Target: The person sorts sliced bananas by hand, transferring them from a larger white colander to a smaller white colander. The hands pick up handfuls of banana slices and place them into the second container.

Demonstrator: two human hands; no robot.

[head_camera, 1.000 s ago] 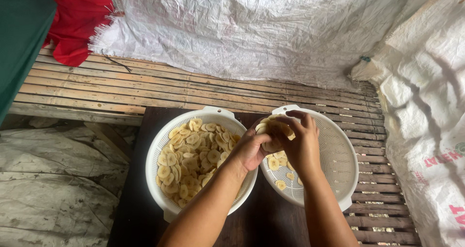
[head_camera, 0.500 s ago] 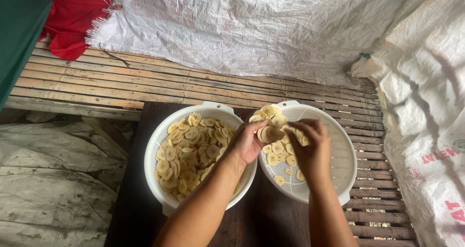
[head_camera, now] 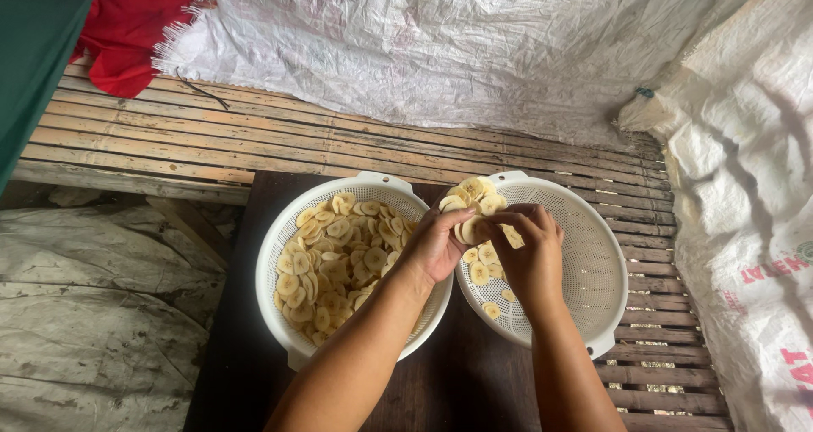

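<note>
White perforated left basket (head_camera: 284, 254), full of pale banana slices (head_camera: 339, 263), sits on a dark table (head_camera: 246, 356). Left hand (head_camera: 436, 246) and right hand (head_camera: 529, 258) pinch a clump of slices (head_camera: 471, 229) together over the right basket (head_camera: 593, 263), probably separating stuck pieces.

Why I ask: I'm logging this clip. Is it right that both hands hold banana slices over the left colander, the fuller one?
Not quite. In the head view both hands hold the banana slices over the right colander, the emptier one. The left colander is the fuller one.
</note>
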